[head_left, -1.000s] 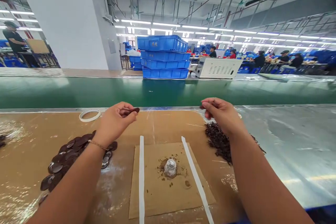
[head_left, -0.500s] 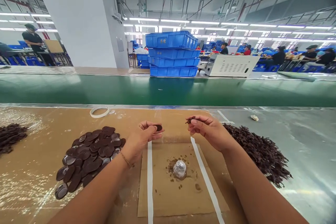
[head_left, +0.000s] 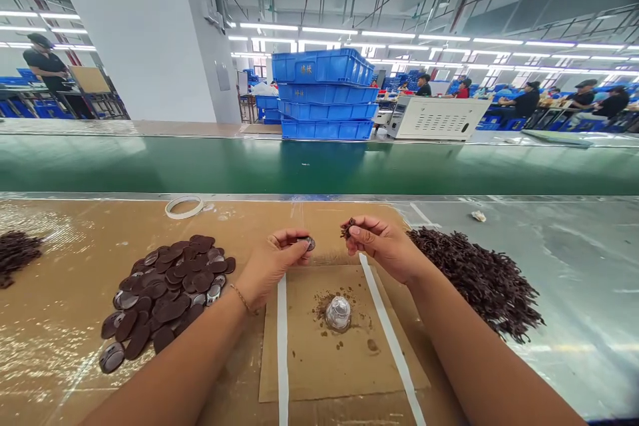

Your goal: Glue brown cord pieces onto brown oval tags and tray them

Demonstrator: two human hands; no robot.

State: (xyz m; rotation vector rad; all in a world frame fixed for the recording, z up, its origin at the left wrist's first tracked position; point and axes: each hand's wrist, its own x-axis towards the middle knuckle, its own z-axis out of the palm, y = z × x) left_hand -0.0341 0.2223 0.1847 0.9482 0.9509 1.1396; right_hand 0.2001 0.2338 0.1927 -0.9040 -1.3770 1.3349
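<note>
My left hand (head_left: 273, 261) pinches a small dark brown disc (head_left: 310, 243) above the top of a cardboard sheet (head_left: 319, 366). To its right, my right hand (head_left: 382, 246) holds a small dark twisted piece (head_left: 348, 229) between thumb and fingers. The two hands are apart. On the cardboard stands a foil-like silvery dome (head_left: 338, 313) with brown crumbs around it. A heap of brown discs (head_left: 172, 283), some showing shiny faces, lies left of my left hand. Beside my right forearm is a pile of dark twisted pieces (head_left: 479, 279).
A tape roll (head_left: 184, 207) lies near the table's far edge. Another dark pile (head_left: 17, 254) is at far left. Beyond a green belt (head_left: 224, 165) stand stacked blue crates (head_left: 327, 94) and a white metal box (head_left: 439, 118). Several people sit or stand farther back.
The disc in my left hand has tilted and now shows a shinier face. My right hand has moved slightly left, toward my left hand. The whole view has shifted a little.
</note>
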